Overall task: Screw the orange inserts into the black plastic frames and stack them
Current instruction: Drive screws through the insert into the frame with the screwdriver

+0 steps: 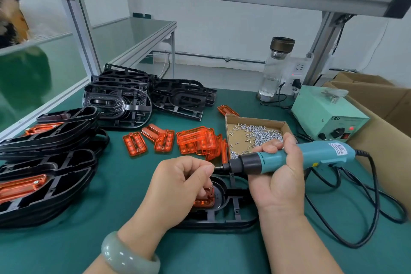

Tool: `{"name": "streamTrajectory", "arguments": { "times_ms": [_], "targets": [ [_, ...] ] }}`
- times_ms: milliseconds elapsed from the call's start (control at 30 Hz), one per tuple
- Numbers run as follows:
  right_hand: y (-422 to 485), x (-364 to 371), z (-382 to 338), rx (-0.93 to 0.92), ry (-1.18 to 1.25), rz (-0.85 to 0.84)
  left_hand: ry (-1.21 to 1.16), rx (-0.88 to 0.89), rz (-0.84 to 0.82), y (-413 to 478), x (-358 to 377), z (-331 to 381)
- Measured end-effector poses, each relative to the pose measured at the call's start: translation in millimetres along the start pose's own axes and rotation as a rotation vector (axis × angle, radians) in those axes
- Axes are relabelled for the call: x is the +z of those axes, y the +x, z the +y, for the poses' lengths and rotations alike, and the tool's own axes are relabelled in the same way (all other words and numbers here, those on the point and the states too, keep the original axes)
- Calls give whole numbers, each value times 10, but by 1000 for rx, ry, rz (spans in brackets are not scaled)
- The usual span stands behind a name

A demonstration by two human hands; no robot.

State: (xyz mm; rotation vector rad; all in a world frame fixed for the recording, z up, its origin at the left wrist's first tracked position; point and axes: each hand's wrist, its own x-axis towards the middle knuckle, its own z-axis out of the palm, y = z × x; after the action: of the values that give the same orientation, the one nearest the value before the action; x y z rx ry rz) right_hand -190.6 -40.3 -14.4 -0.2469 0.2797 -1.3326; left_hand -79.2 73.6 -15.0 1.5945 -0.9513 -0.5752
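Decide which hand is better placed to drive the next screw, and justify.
Right: the right hand grips the screwdriver, its bit near the orange insert in the black frame; the left hand pinches a screw at the bit.

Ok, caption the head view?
Right hand grips the screwdriver, left hand pinches a screw at its tip, over black frame and orange insert.

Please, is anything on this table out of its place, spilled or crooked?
One orange insert lies alone behind the cardboard screw tray, apart from the loose pile left of it. Some inserts in that pile stand on edge against the tray wall. Nothing looks damaged.
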Motion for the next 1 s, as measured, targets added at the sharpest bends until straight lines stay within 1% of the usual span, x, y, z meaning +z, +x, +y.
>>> {"name": "streamTrajectory", "arguments": {
  "times_ms": [167, 267, 433, 633, 767, 1000],
  "targets": [
    [-9, 3, 13, -5, -6, -2, 41, 26, -51, 6, -36, -12],
    [-12, -1, 26, -17, -28, -1, 55, 54, -14, 0, -43, -25],
    [-17, 24, -7, -10, 4, 16, -53, 46, -1, 3, -9, -5],
    [-17, 23, -1, -3, 11, -7, -49, 34, 38, 18, -12, -11],
    [-19, 18, 15, -10, -20, -25, -68, 32, -7, 8, -15, 3],
    [-15, 17, -37, 1, -21, -51, -38, 94, -52, 20, -82, 4]
  ]
}}
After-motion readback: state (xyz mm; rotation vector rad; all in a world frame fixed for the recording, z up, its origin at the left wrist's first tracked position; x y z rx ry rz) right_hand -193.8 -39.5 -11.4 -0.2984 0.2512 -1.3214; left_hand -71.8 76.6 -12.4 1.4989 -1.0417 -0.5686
